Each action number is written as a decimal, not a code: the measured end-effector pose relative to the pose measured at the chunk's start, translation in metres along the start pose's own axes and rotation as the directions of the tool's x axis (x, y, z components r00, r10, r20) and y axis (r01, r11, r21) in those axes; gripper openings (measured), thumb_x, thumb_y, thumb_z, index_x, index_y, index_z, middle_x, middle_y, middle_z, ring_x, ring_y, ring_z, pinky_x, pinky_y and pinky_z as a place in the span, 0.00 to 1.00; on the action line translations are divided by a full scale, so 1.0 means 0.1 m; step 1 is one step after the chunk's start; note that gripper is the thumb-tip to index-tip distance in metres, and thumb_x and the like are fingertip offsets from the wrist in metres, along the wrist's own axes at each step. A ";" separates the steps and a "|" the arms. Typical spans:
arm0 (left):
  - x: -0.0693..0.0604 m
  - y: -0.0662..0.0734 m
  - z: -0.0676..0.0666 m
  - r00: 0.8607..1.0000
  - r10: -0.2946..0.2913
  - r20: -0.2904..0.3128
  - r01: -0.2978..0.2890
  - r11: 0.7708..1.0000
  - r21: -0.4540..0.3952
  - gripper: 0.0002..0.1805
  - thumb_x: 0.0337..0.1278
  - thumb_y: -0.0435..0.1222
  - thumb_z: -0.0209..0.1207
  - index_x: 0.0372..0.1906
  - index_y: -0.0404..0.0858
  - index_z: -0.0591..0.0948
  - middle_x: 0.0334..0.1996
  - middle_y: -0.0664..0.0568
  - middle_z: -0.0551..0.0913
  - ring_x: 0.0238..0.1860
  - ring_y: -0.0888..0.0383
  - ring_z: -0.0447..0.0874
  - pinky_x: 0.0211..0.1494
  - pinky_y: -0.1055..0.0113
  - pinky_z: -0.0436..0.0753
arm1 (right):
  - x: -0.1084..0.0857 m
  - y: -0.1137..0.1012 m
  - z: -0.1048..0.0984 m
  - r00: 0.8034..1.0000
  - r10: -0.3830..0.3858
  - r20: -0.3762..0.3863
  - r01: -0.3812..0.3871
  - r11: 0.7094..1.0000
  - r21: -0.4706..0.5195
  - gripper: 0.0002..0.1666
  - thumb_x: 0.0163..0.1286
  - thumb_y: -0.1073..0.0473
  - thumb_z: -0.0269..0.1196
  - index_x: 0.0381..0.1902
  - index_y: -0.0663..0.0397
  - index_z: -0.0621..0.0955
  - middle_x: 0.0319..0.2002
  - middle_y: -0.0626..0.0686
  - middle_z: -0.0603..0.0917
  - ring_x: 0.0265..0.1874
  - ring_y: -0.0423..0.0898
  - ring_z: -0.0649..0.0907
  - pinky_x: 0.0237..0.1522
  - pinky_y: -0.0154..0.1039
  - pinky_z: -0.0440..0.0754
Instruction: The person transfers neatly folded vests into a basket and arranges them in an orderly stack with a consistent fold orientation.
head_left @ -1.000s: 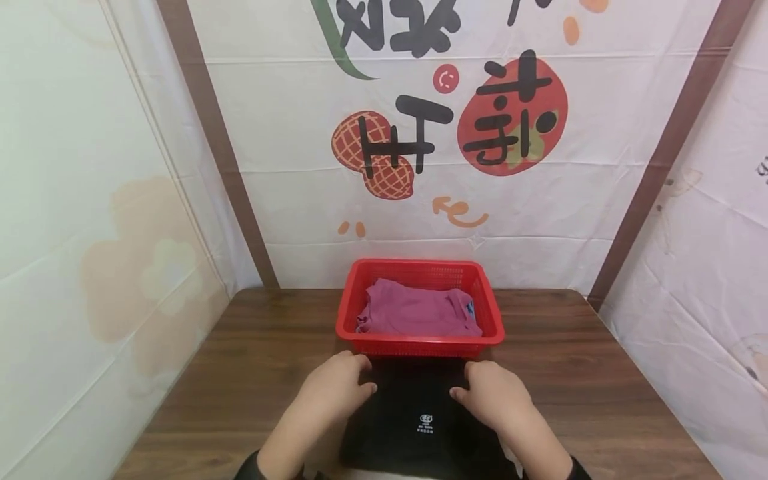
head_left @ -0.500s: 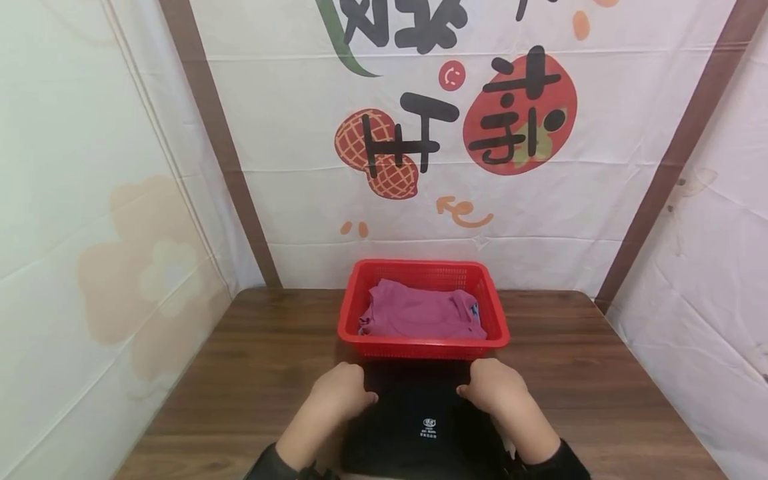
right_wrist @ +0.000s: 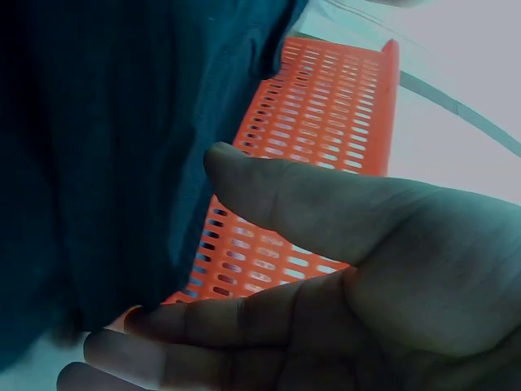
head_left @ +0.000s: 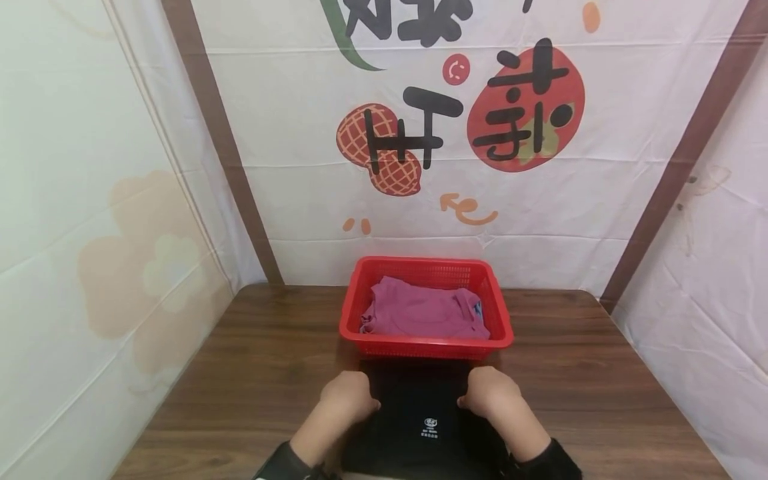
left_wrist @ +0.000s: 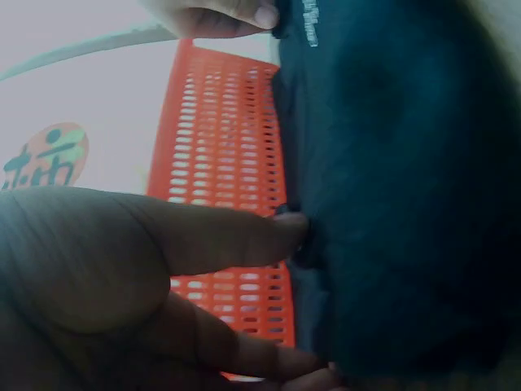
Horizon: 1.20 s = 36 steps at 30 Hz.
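A black garment (head_left: 420, 393) with a small white print lies folded flat at the front middle of the table. My left hand (head_left: 351, 395) pinches its left edge near the far corner; in the left wrist view the thumb (left_wrist: 244, 236) presses on the dark fabric, with the fingers lower along the edge. On the opposite side my right hand (head_left: 491, 392) pinches the right edge. The right wrist view shows that thumb (right_wrist: 277, 191) against the fabric and the fingertips partly behind it. How much cloth lies between the fingers is hidden.
Just beyond the garment stands a red perforated plastic basket (head_left: 426, 348), holding a purple-pink cloth (head_left: 426, 313) and a bit of blue. Brown wooden tabletop (head_left: 270, 360) extends on both sides. White printed curtains (head_left: 312, 213) enclose the back and sides.
Both hands have drawn slightly nearer to me, and their fingers have closed from a spread pinch onto the garment's edges. The basket stays put; the head view has shifted a little.
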State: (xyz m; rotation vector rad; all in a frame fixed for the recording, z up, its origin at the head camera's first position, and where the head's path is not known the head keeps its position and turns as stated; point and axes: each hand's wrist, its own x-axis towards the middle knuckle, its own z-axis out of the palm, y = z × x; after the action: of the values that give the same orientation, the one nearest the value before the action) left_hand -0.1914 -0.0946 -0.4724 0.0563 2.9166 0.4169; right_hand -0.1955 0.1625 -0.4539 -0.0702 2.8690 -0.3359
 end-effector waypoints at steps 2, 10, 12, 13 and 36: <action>0.01 0.01 0.03 1.000 -0.015 -0.010 0.016 1.000 0.009 0.17 0.49 0.45 0.75 0.31 0.35 0.85 0.33 0.44 0.86 0.31 0.50 0.84 0.36 0.48 0.84 | 0.01 -0.01 0.01 1.000 0.004 0.001 -0.004 1.000 -0.002 0.17 0.58 0.50 0.76 0.30 0.59 0.86 0.26 0.52 0.82 0.23 0.47 0.79 0.32 0.49 0.83; 0.04 0.03 0.07 0.999 0.037 -0.023 -0.037 0.999 0.012 0.14 0.49 0.42 0.75 0.29 0.36 0.84 0.29 0.47 0.85 0.29 0.53 0.81 0.37 0.51 0.84 | 0.04 -0.01 0.05 1.000 -0.004 -0.031 0.003 0.999 -0.045 0.18 0.53 0.51 0.79 0.31 0.57 0.86 0.28 0.52 0.83 0.24 0.47 0.79 0.33 0.51 0.83; 0.03 0.03 0.07 0.998 0.053 -0.030 -0.053 0.999 -0.005 0.13 0.48 0.41 0.74 0.27 0.37 0.83 0.28 0.48 0.84 0.27 0.54 0.79 0.35 0.52 0.83 | 0.06 0.00 0.06 0.999 -0.021 -0.038 0.019 0.999 -0.045 0.17 0.52 0.52 0.79 0.31 0.57 0.86 0.28 0.52 0.83 0.24 0.47 0.79 0.32 0.51 0.83; 0.03 0.02 0.07 0.997 0.063 -0.033 -0.063 0.998 -0.014 0.12 0.48 0.40 0.74 0.26 0.37 0.83 0.27 0.48 0.84 0.26 0.54 0.78 0.33 0.53 0.82 | 0.07 0.00 0.07 0.999 -0.031 -0.040 0.030 0.999 -0.040 0.17 0.51 0.52 0.79 0.30 0.57 0.86 0.28 0.52 0.83 0.24 0.47 0.79 0.32 0.51 0.83; 0.08 -0.02 0.03 0.987 0.162 -0.015 -0.162 0.965 -0.205 0.09 0.42 0.27 0.65 0.20 0.39 0.75 0.18 0.53 0.70 0.19 0.56 0.65 0.21 0.63 0.66 | 0.29 0.18 0.09 0.973 -0.099 0.211 0.045 0.968 0.247 0.13 0.61 0.61 0.74 0.36 0.64 0.82 0.29 0.56 0.81 0.21 0.54 0.85 0.21 0.52 0.85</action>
State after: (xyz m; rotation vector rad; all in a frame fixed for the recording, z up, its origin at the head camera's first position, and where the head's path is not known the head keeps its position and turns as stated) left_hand -0.1985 -0.0952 -0.4774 0.2662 2.8589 0.7414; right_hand -0.2218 0.1756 -0.4739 -0.1569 2.5885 -0.6455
